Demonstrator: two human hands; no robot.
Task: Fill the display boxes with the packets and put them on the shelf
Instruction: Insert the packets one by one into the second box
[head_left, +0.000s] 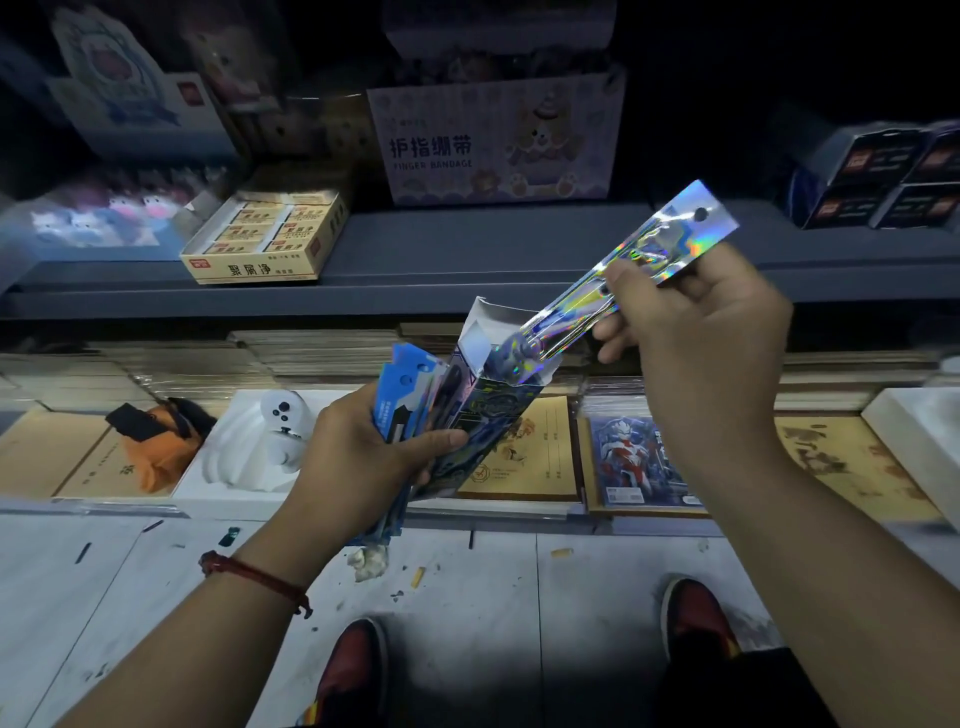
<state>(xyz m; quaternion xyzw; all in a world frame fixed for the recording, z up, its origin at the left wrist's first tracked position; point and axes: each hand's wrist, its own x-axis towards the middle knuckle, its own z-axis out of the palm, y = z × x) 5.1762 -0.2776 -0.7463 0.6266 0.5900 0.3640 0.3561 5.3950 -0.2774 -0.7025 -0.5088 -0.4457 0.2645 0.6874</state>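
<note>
Display box (493, 415), mouth open toward 12 o'clock, gripped together with blue packets (402, 395) in my left hand (374, 452), fingers curled; at 2 o'clock my right hand (696, 338) pinches a holographic packet (670, 239) between thumb and fingers, its lower end inside the box mouth.

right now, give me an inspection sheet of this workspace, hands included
surface: grey shelf carrying an eraser box and a finger bandage box
job's things: holographic packet with its lower end in the open top of the display box; blue packets beside that box
clutter: paper scraps on the floor
grippers: left hand grips the display box and blue packets; right hand pinches the holographic packet
cables: nothing seen
surroundings: notebooks and a white toy on the lower tier
</note>
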